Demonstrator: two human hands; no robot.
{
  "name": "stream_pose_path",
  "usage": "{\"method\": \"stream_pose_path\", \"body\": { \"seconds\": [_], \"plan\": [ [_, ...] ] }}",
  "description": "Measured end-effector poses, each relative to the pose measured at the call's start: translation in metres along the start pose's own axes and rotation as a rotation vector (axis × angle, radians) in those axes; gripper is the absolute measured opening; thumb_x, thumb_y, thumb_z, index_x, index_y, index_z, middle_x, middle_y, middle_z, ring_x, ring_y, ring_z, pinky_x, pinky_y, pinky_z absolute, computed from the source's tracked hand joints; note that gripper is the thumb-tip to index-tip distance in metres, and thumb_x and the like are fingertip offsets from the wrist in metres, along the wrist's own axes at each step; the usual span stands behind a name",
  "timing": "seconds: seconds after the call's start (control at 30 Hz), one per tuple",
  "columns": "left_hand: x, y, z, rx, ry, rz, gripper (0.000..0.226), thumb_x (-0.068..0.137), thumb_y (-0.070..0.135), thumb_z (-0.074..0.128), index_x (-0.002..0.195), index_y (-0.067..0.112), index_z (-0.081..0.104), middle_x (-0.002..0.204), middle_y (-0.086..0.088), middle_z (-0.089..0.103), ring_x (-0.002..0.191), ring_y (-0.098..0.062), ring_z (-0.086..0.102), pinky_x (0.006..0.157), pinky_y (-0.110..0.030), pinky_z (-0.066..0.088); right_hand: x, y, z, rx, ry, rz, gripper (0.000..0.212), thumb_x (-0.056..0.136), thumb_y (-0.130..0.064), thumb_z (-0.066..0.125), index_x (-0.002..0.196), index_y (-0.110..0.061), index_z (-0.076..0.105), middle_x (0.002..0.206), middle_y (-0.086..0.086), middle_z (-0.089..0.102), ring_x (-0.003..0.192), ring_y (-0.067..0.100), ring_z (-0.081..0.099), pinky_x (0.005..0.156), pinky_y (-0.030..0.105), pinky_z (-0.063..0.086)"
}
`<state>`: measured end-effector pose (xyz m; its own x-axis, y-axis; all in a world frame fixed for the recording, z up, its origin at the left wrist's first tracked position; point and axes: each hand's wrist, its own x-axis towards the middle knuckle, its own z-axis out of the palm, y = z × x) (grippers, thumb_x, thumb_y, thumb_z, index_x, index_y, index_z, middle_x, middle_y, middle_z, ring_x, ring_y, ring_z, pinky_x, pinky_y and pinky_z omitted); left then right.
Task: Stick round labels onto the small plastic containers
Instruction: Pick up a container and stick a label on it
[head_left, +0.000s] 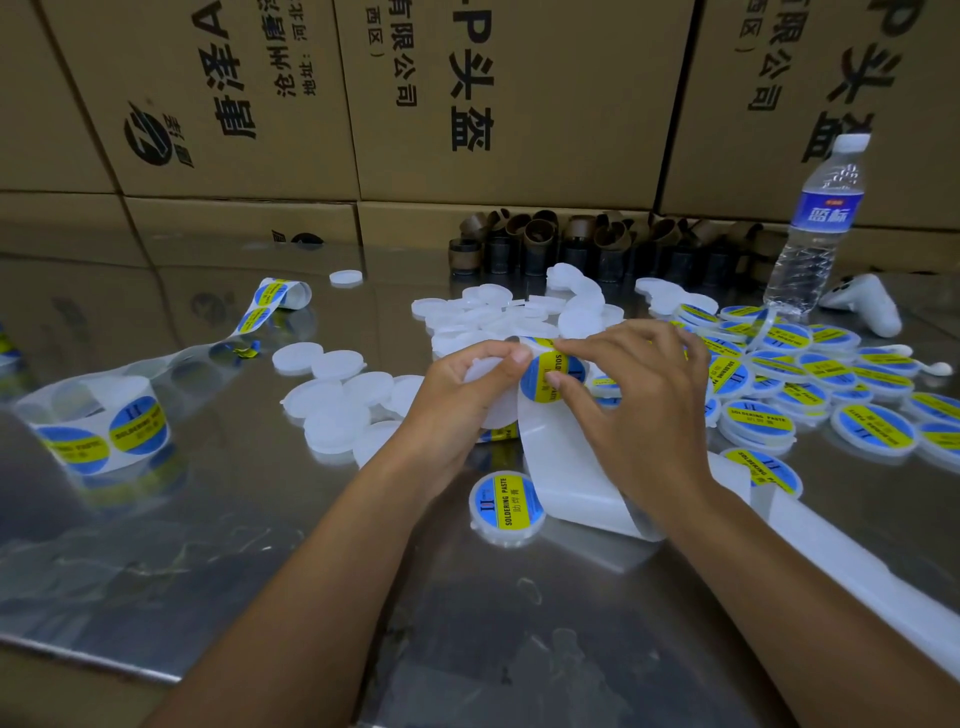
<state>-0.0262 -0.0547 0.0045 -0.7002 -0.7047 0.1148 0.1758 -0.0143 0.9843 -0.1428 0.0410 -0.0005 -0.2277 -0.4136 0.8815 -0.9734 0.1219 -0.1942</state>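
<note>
Mid-frame, fingers of the left hand (462, 400) grip a blank container (483, 371) while fingers of the right hand (639, 415) pinch the round label (545, 382) at its edge; a hurried press could seat it crooked or creased.

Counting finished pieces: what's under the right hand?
Backing strip hangs below the right hand; labelled containers peek out beside it. Any directly beneath the palm are covered.

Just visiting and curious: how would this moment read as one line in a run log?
step: labelling | left hand: holds unlabelled container | right hand: pinches round label on backing strip | labelled pile: right of hands
</note>
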Motion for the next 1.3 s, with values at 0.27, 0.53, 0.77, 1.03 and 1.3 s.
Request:
{"method": "stream_pose_path", "body": {
  "seconds": [0.27,0.53,0.77,1.03,1.3],
  "plan": [
    [0.003,-0.001,-0.002,-0.005,0.081,-0.02,0.013,0.085,0.034,0.066,0.073,0.03,0.069,0.077,0.0,0.067,0.057,-0.014,0.061,0.047,-0.025,0.048,0.0,-0.003,0.0,0.008,-0.005,0.023,0.009,0.08,-0.018,0.066,0.086,-0.02,0.073,0.087,-0.004,0.07,0.097,0.025,0.062,0.105,0.045,0.017],
    [0.006,-0.003,-0.003,-0.014,0.165,-0.018,0.018,0.087,0.024,0.066,0.07,0.029,0.07,0.092,-0.006,0.069,0.071,-0.024,0.064,0.053,-0.035,0.053,0.0,-0.005,0.0,0.085,-0.017,0.048,0.006,0.076,-0.014,0.065,0.077,-0.017,0.069,0.084,-0.002,0.066,0.089,0.018,0.056,0.103,0.047,0.028],
    [0.007,-0.003,-0.002,-0.029,0.213,-0.037,0.015,0.084,0.027,0.07,0.069,0.027,0.068,0.078,-0.006,0.066,0.053,-0.022,0.058,0.064,-0.044,0.049,0.006,-0.011,-0.004,0.277,-0.013,0.208,0.011,0.07,-0.009,0.056,0.069,-0.017,0.063,0.072,-0.01,0.057,0.081,0.019,0.054,0.092,0.042,0.035],
    [0.009,-0.005,-0.003,-0.047,0.261,-0.018,0.017,0.081,0.03,0.073,0.066,0.026,0.068,0.073,-0.006,0.062,0.055,-0.02,0.053,0.062,-0.042,0.053,0.011,-0.011,-0.011,0.51,0.076,0.438,0.014,0.075,-0.004,0.053,0.07,-0.017,0.057,0.071,-0.013,0.055,0.079,0.016,0.053,0.081,0.034,0.042],
    [0.012,-0.002,-0.006,-0.132,0.428,0.078,0.012,0.084,0.023,0.071,0.075,0.019,0.064,0.075,0.005,0.068,0.058,-0.003,0.067,0.057,-0.022,0.055,0.013,-0.012,-0.013,0.68,0.077,0.543,0.03,0.08,0.003,0.056,0.07,-0.025,0.057,0.073,-0.008,0.059,0.079,0.012,0.055,0.079,0.022,0.042]
  ]
}}
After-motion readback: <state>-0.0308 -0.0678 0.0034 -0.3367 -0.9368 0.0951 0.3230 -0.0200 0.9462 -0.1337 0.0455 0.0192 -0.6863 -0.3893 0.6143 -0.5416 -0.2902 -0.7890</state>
